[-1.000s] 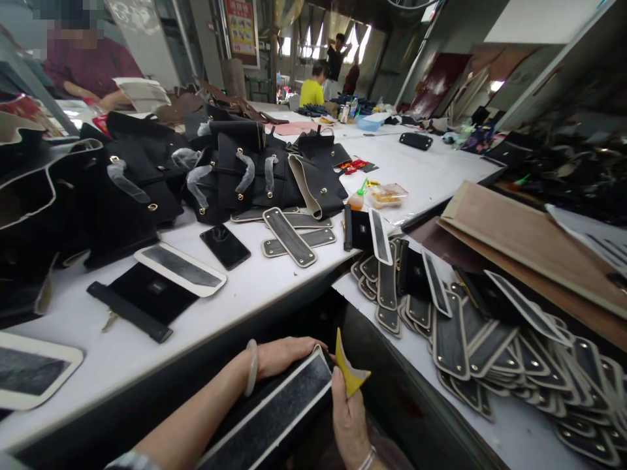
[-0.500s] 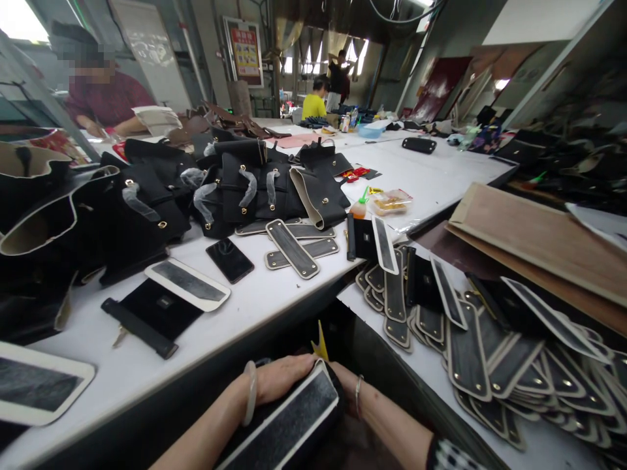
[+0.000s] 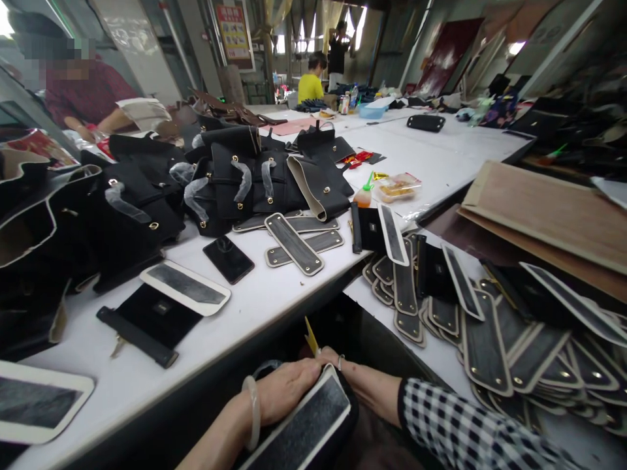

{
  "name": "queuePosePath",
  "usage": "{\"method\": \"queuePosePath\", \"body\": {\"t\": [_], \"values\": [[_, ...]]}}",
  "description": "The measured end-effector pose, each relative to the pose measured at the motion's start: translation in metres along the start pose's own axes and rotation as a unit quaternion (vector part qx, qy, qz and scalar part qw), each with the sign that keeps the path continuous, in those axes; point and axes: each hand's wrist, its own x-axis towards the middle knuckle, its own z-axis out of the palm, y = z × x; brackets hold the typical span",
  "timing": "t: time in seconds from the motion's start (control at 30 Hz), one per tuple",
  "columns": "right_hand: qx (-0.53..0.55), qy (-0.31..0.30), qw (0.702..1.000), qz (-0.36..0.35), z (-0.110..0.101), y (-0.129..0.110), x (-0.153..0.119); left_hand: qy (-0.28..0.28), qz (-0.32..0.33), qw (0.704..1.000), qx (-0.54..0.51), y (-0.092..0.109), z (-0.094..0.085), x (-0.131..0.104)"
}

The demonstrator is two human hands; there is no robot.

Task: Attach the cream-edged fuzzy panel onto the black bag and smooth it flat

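Low in front of me is a black bag (image 3: 300,427), turned so that its long dark base panel with a pale border faces up. Along its left side lies my left hand (image 3: 289,390), fingers together and pressed over the edge. My right hand (image 3: 333,359) grips the far end, close to the left fingertips; most of its fingers are hidden. Just beyond both hands, a yellow pointed strip (image 3: 310,336) sticks up; I cannot make out what it belongs to.
On the white table (image 3: 255,320) are a phone (image 3: 228,259), a black zippered piece (image 3: 151,313), crossed base panels (image 3: 294,243) and black bags (image 3: 235,176). A heap of base panels (image 3: 490,346) covers the right-hand table. A person (image 3: 88,91) works at the back left.
My right forearm has swung further up and forward, showing more checked sleeve. Both hands stay at the bag's far end, and the bag has shifted slightly right in view.
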Motion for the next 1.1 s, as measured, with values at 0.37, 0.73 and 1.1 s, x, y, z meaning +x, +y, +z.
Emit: {"method": "queuePosePath", "body": {"t": [0.37,0.73,1.1], "values": [[-0.211,-0.077,0.967,0.116,0.013,0.003,0.05,0.025,-0.003,1.0,-0.002,0.004,0.005,-0.001],[-0.386,-0.301,0.845,0.216,-0.08,-0.116,0.029,0.044,-0.023,0.998,-0.045,0.002,0.001,-0.003],[-0.722,-0.197,0.611,-0.257,-0.031,-0.131,0.044,0.112,-0.06,0.981,-0.144,-0.002,0.008,-0.004]]}}
